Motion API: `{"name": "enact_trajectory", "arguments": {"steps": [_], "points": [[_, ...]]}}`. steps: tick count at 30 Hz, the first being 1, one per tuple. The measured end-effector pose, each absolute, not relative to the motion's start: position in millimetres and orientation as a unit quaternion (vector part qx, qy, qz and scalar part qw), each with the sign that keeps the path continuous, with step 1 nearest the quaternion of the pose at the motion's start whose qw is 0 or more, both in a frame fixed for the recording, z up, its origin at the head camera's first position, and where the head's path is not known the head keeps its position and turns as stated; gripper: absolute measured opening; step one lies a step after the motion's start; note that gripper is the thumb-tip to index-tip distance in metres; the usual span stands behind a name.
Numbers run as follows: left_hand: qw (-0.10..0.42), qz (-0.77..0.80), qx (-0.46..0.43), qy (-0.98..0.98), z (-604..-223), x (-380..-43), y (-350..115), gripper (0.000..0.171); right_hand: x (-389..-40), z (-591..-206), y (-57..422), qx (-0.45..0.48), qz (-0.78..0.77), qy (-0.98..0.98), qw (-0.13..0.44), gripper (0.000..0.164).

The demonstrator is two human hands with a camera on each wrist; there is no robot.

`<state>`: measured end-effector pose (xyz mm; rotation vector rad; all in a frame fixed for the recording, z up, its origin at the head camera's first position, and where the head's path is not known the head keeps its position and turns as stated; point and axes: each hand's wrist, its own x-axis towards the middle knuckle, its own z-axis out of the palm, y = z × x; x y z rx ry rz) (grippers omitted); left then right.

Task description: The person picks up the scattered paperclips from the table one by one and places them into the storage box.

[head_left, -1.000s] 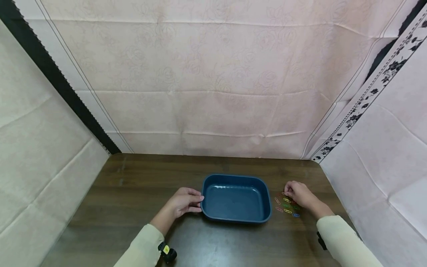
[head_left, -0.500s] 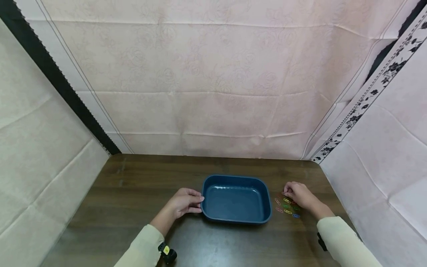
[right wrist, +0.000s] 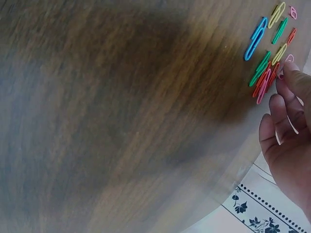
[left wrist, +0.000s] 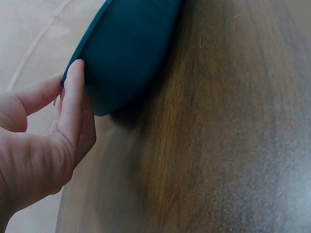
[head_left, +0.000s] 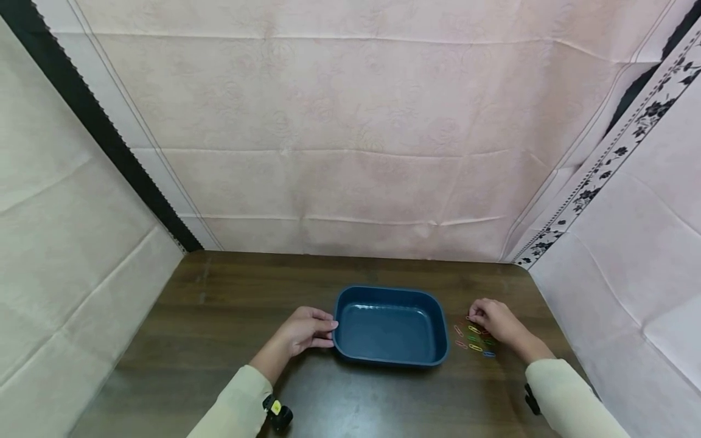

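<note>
A dark blue rectangular tray point(head_left: 386, 334) stands on the table. My left hand point(head_left: 304, 331) holds its left rim, with the thumb on top and fingers against the outer wall, as the left wrist view shows of the tray's side point(left wrist: 131, 48). To the right of the tray lie several coloured paper clips point(head_left: 474, 348). Over their far edge is my right hand point(head_left: 497, 320). In the right wrist view, the thumb and index finger of this hand point(right wrist: 291, 136) pinch a pink paper clip point(right wrist: 290, 58), partly hidden by the fingertips.
Blue point(right wrist: 255, 39), green, yellow, red and pink clips lie close together beside the right hand. The brown wooden table point(head_left: 230, 340) has pale cloth walls point(head_left: 356, 182) at its back and both sides.
The head view has shifted slightly. Both hands, the tray and the loose clips keep nearly the same places.
</note>
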<state>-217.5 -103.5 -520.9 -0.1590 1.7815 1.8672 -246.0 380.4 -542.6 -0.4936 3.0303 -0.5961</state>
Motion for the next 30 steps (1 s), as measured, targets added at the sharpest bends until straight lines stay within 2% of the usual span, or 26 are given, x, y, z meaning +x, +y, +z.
{"name": "enact_trajectory", "arguments": {"steps": [17, 30], "points": [[0.273, 0.695, -0.063, 0.662, -522, -217, -103, 0.034, -245, -533, 381, -0.128, -0.241, 0.962, 0.001, 0.014], [0.275, 0.690, -0.061, 0.667, -522, -219, -103, 0.037, -236, -520, 371, -0.146, -0.259, 0.955, -0.010, 0.007]]}}
